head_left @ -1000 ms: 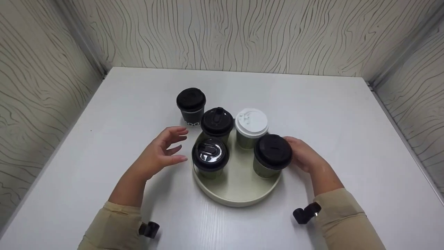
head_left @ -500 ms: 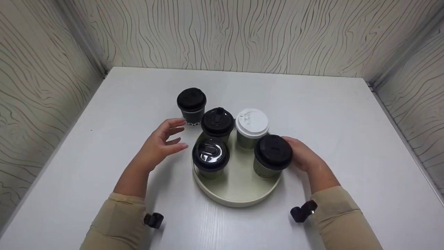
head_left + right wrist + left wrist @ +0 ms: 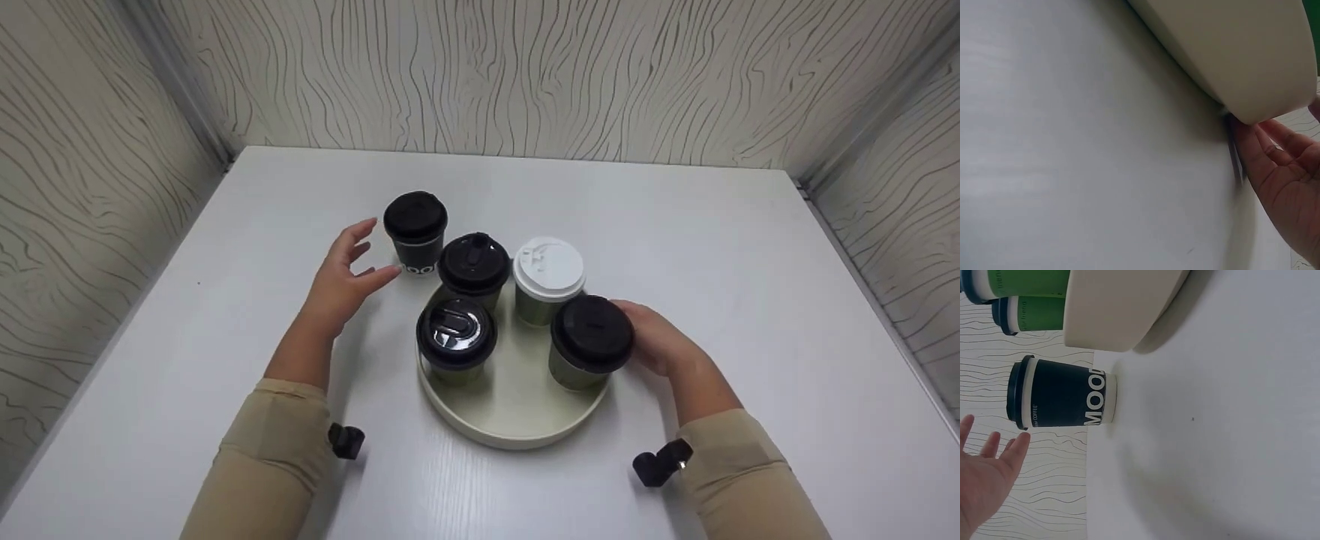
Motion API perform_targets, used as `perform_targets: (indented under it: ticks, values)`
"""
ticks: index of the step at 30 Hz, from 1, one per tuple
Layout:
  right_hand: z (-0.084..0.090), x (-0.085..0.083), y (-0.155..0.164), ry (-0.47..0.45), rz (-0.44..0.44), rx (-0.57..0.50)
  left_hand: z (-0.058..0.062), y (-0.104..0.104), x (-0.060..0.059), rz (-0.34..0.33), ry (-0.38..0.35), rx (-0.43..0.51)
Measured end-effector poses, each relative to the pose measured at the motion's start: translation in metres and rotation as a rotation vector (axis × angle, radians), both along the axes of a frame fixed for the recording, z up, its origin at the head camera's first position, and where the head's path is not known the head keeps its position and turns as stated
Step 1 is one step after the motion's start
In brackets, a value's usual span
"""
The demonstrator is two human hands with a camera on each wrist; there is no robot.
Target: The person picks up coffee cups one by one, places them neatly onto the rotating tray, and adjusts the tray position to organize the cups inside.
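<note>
A round cream tray (image 3: 517, 424) carries several lidded green cups: two with black lids at the back left (image 3: 474, 262) and front right (image 3: 592, 335), one with a white lid (image 3: 549, 270), one with a shiny black lid (image 3: 455, 334). A dark cup (image 3: 415, 225) lettered "MOO" stands on the table just behind the tray's left side. My left hand (image 3: 352, 262) hovers open, fingers spread, just left of that dark cup (image 3: 1061, 394) without touching it. My right hand (image 3: 656, 337) rests against the tray's right wall (image 3: 1241, 62), its fingers (image 3: 1278, 163) relaxed and partly hidden behind the front-right cup.
The white table (image 3: 712, 247) is boxed in by patterned walls at the left, back and right. Bare surface lies around the tray on every side. Small black straps sit at both beige sleeves.
My left hand has moved away from the shiny-lidded cup, forward and left, up beside the dark cup. The right hand and the tray have stayed put.
</note>
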State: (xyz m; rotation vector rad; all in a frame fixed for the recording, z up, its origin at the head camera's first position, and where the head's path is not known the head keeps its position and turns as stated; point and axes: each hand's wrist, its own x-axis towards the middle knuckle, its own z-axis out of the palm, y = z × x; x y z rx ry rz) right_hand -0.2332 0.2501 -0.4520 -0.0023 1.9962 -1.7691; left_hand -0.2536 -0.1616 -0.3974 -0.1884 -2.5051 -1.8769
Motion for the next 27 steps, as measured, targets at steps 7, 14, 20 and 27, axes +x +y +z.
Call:
perform_targets:
  ticks: [7, 14, 20, 27]
  values:
    - [0.0, 0.006, 0.004, 0.011, 0.023, -0.004, -0.006, 0.005, -0.02, 0.063, -0.044, -0.062]
    - [0.001, 0.014, 0.009, 0.016, 0.043, -0.01, -0.01, 0.008, -0.036, 0.093, -0.097, -0.032]
    - [0.001, 0.021, 0.012, 0.013, 0.05, -0.005, -0.013, 0.009, -0.043, 0.106, -0.106, -0.022]
    - [0.003, 0.031, 0.011, -0.008, 0.027, -0.012, -0.018, 0.011, -0.05, 0.111, -0.1, -0.027]
